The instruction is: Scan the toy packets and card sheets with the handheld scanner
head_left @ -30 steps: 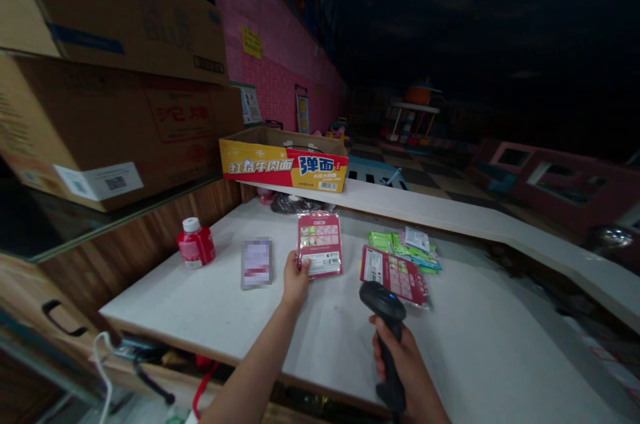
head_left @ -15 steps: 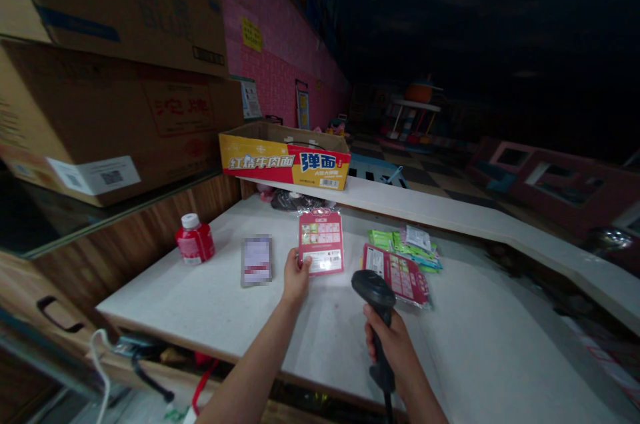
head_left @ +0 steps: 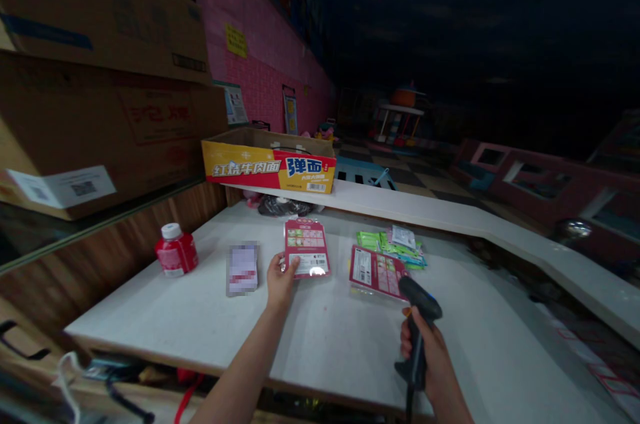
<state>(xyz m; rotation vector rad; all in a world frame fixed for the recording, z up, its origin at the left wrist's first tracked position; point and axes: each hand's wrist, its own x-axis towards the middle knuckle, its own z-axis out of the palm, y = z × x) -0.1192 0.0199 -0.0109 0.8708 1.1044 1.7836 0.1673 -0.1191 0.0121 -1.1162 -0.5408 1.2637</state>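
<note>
My left hand (head_left: 281,281) pinches the lower left edge of a red-and-white plastic packet (head_left: 307,245), its printed side with a barcode label facing me. My right hand (head_left: 423,344) is wrapped around the grip of a black barcode scanner (head_left: 421,297), whose cable hangs down from the handle. Just beyond the scanner's head lies a second red packet (head_left: 377,271), partly covered by it. Behind that packet is a loose pile of green and blue sachets (head_left: 393,243).
On the white desk (head_left: 200,324) stand a red bottle (head_left: 177,251) with a white cap and a blurred-out flat rectangular item (head_left: 243,269). A yellow-and-red open carton (head_left: 270,167) sits on the raised ledge. Brown cardboard boxes (head_left: 115,117) are stacked at left.
My right hand has carried the scanner to the right and turned its head, away from the held packet. The left hand still holds its packet. The whole view has shifted slightly.
</note>
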